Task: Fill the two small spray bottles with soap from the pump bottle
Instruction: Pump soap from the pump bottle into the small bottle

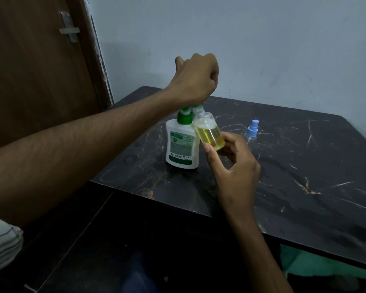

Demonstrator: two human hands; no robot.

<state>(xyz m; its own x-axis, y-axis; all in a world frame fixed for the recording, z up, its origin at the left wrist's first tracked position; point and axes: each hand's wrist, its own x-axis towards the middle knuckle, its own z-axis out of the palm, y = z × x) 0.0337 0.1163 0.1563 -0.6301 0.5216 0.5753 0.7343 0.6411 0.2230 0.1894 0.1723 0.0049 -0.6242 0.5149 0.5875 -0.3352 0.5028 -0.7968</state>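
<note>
You are in the filling step for the first of the two bottles. Your left hand (195, 78) is clenched into a fist and bears down on the head of the pump bottle (181, 144), which stands upright on the table (304, 176). Your right hand (234, 163) pinches the open spray bottle (209, 134) between thumb and fingers, tilted so that its neck sits just under the pump spout; it appears roughly half full of yellow soap. The next move calls for keeping the neck aligned with the spout while pumping, since a small shift would likely spill soap onto the table. The second spray bottle (251, 134), clear with a blue spray cap fitted, stands to the right, apparently empty and not yet opened. The table is dark stone-patterned with pale veins. A brown door (36, 70) with a metal latch and a pale wall (241, 39) lie behind.
</note>
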